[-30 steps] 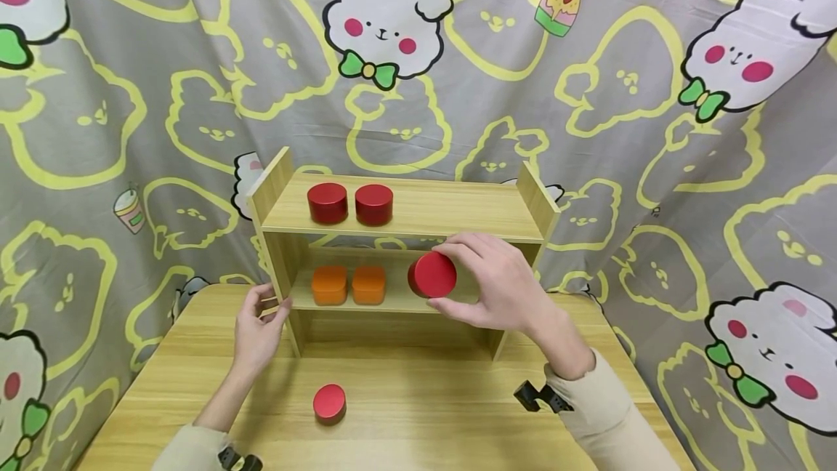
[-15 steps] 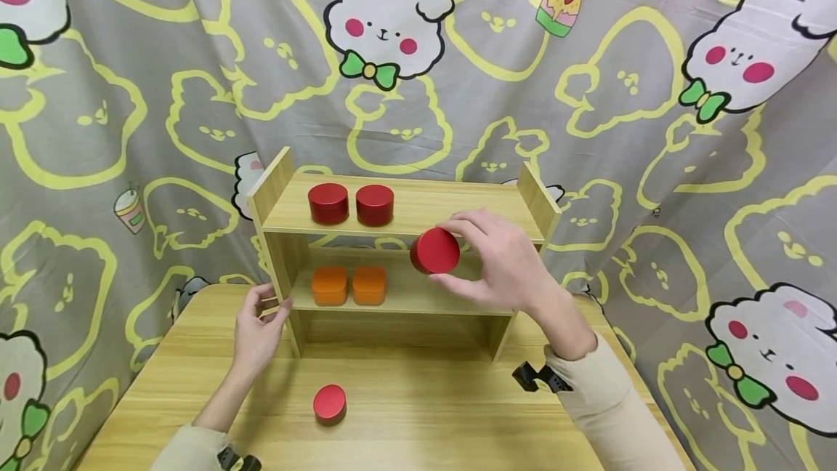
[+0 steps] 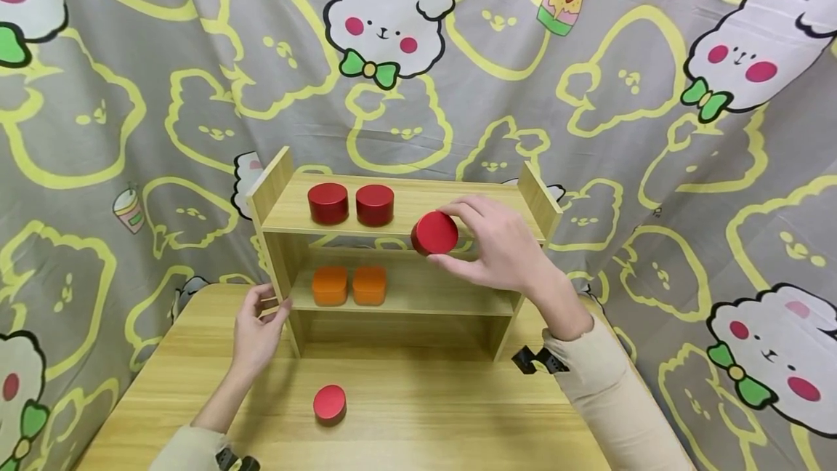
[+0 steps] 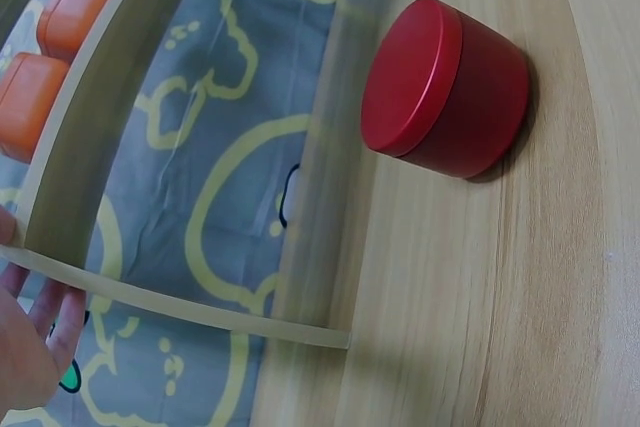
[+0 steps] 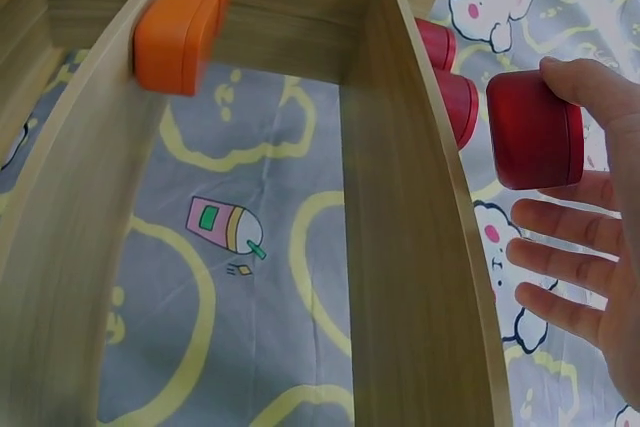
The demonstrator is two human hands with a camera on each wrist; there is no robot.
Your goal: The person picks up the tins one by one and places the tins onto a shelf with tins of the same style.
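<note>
Between thumb and index finger my right hand (image 3: pixel 500 242) pinches a round red tin (image 3: pixel 434 232), tilted with its lid toward the head camera. It hangs in front of the top board's front edge; in the right wrist view the tin (image 5: pixel 535 130) shows beside that board, the other fingers spread out. My left hand (image 3: pixel 259 325) grips the left side panel of a small wooden shelf (image 3: pixel 277 260), thumb on one face and fingers on the other. Two red tins (image 3: pixel 328 203) stand at the left of the top board. Another red tin (image 4: pixel 445 87) stands on the table before the shelf.
Two orange rounded-square boxes (image 3: pixel 349 286) sit side by side on the middle board, toward the left. The shelf stands on a wooden table (image 3: pixel 431 413). A patterned curtain (image 3: pixel 458 115) hangs behind and along both sides.
My right hand has risen with the red tin, from in front of the middle board to the level of the top board's edge. The left hand has stayed in place.
</note>
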